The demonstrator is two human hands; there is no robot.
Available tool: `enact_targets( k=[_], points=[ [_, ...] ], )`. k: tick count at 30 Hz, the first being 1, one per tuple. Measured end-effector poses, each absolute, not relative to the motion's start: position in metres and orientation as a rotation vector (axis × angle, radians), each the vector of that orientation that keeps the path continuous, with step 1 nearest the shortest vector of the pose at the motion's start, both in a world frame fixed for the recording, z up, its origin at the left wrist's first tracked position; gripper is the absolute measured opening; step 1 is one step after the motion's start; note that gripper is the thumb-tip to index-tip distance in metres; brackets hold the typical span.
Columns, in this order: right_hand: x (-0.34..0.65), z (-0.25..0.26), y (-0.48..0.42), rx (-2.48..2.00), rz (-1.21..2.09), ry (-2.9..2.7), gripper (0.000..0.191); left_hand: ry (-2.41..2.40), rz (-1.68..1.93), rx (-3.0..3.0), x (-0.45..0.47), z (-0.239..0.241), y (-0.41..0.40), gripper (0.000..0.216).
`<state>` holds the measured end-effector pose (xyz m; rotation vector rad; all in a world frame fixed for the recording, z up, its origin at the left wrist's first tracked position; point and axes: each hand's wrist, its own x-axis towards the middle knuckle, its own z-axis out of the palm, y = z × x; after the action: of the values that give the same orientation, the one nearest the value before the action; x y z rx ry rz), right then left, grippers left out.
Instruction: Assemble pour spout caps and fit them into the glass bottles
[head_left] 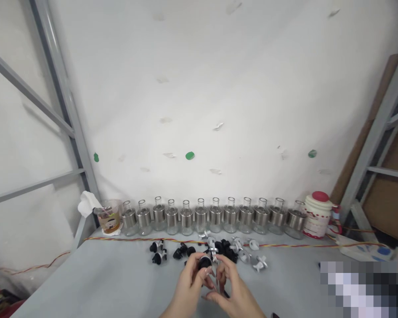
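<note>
My left hand [191,277] grips a round black cap [204,262] with a pale rim between thumb and fingers. Close beside it on the right, my right hand [230,282] has its fingers curled, the index fingertip near the cap's edge. Whatever those fingers hold, if anything, is too small to make out. Just beyond both hands lie loose black caps [180,252] and a pile of silver-grey plastic parts [244,256]. Further left sit small black-and-silver assemblies [157,258]. Part of the pile is hidden behind my fingers.
A row of glass bottles with metal sleeves [200,216] stands along the white wall. A plastic cup [110,221] is at its left end, a cream jar with a red lid [316,216] at its right. A twisted red-yellow cord [285,245] crosses the grey table [119,278].
</note>
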<state>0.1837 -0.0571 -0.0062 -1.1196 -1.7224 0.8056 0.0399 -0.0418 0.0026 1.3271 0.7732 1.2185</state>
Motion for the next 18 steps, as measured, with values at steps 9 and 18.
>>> enact_targets(
  k=[9,18],
  points=[
    [0.191,-0.005,-0.053,-1.188,0.113,-2.119,0.020,0.920,1.014,1.484,0.039,-0.010,-0.037,0.037],
    [0.198,0.003,-0.047,-1.304,0.495,-1.918,0.020,1.086,0.867,2.144,0.028,0.004,-0.042,0.053]
  ],
)
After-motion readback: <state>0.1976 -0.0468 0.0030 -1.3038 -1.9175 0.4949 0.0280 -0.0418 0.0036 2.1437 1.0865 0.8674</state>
